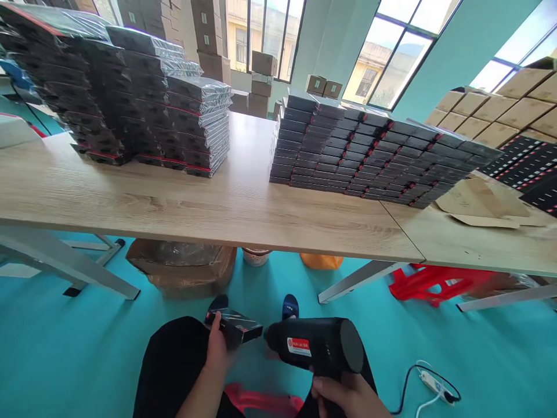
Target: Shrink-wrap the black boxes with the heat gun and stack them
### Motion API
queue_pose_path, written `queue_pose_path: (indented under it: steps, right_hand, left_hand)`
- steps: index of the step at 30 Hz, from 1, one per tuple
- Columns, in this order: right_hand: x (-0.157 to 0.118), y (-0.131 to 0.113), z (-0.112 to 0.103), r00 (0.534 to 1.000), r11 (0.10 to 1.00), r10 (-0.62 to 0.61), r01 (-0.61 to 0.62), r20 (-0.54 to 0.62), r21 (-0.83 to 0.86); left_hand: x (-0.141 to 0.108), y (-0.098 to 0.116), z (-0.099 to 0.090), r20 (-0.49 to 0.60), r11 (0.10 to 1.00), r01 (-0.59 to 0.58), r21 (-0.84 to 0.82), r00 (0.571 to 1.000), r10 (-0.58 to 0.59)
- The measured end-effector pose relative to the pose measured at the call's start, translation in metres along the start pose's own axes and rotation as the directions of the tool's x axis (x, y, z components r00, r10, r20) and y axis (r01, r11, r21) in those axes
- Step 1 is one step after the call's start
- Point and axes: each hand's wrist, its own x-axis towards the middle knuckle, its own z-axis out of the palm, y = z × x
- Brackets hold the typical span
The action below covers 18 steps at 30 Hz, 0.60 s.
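Observation:
My left hand [217, 345] is closed round a flat black box [238, 325] that has a shiny film on it, held low over my lap. In my right hand [343, 392] is the handle of a black heat gun [315, 345] with a red and white label. Its nozzle points left at the near end of the box, with a small gap between them. Both things are below the front edge of the wooden table [217, 212].
Film-wrapped black boxes [152, 104] are stacked on the table's left, and more black boxes [348, 151] centre right. Cardboard cartons [505, 110] stand far right. Below are a brown carton [187, 273], a red stool [435, 284] and a power strip [435, 386] with cables.

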Motion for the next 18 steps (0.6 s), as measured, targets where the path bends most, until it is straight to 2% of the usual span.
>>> queue_pose_path:
  steps: [2, 4, 8, 12, 15, 18]
  right_hand:
    - [0.0, 0.0, 0.001, 0.999, 0.999, -0.007, 0.005, 0.04, 0.049]
    - [0.001, 0.003, 0.003, 0.999, 0.999, -0.022, 0.021, 0.03, 0.045]
    - [0.004, 0.002, 0.004, 0.999, 0.997, -0.044, 0.043, -0.017, -0.071]
    - [0.003, -0.003, 0.003, 1.0, 0.999, -0.022, 0.022, 0.003, -0.05]
    - [0.003, -0.004, 0.005, 0.999, 0.998, -0.03, 0.028, -0.027, -0.062]
    - [0.003, 0.0, 0.01, 0.999, 0.999, -0.031, 0.032, 0.013, -0.01]
  left_hand:
    - [0.007, 0.0, -0.005, 0.046, 0.999, 0.007, -0.038, 0.999, -0.006]
    - [0.012, -0.002, -0.008, 0.068, 0.997, -0.008, -0.074, 0.998, 0.013]
    - [0.017, -0.005, -0.007, 0.015, 0.996, -0.012, -0.085, 1.0, 0.013]
    - [0.016, -0.007, -0.003, -0.018, 0.997, -0.005, -0.076, 1.0, 0.003]
    - [0.014, -0.008, -0.004, 0.014, 0.997, 0.006, -0.071, 1.0, -0.005]
    - [0.011, -0.007, -0.005, 0.067, 0.998, 0.024, -0.061, 0.998, -0.02]
